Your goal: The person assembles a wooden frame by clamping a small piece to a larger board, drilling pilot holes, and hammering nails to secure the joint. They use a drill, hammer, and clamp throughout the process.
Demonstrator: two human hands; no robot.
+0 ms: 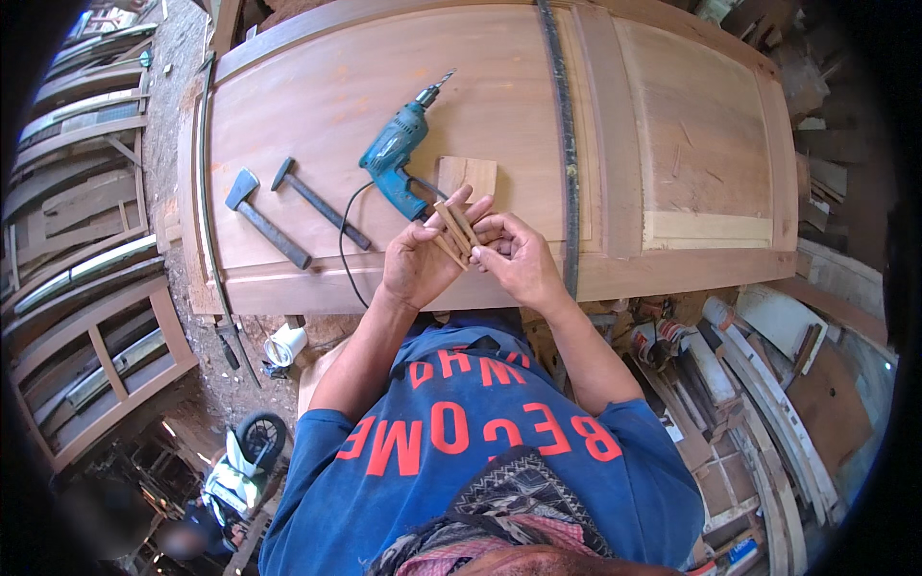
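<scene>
Several short wooden pegs lie across the fingers of my left hand, which is turned palm up and holds them. My right hand pinches the near ends of the pegs between thumb and fingers. Just beyond my hands a teal power drill rests on its side, its bit pointing away to the right. A small square wood block lies beside its handle, partly hidden by my fingers. Under everything is a large panelled wooden door.
Left of the drill lie a hammer and a hatchet. A black cord drops over the near edge. Long metal bars cross the door. Timber is stacked at right, frames at left; a motorbike stands behind.
</scene>
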